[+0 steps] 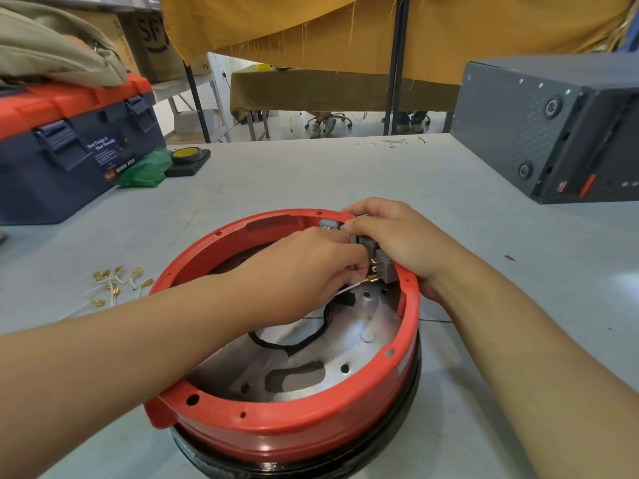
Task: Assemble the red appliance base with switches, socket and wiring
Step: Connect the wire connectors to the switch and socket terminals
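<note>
The round red appliance base [297,423] lies open side up on the grey table, with a metal plate [332,354] and a black sleeved cable [311,335] inside. Grey switches [380,261] sit in its far right wall. My left hand [311,267] reaches inside and pinches a white wire with a brass terminal [370,280] against the lowest switch. My right hand [397,236] grips the rim and the switches from outside.
Several loose white wires with brass terminals [114,285] lie left of the base. A blue and red toolbox [69,150], green bag [148,171] and yellow tape roll [186,156] stand at back left. A dark grey machine case [553,126] fills the back right.
</note>
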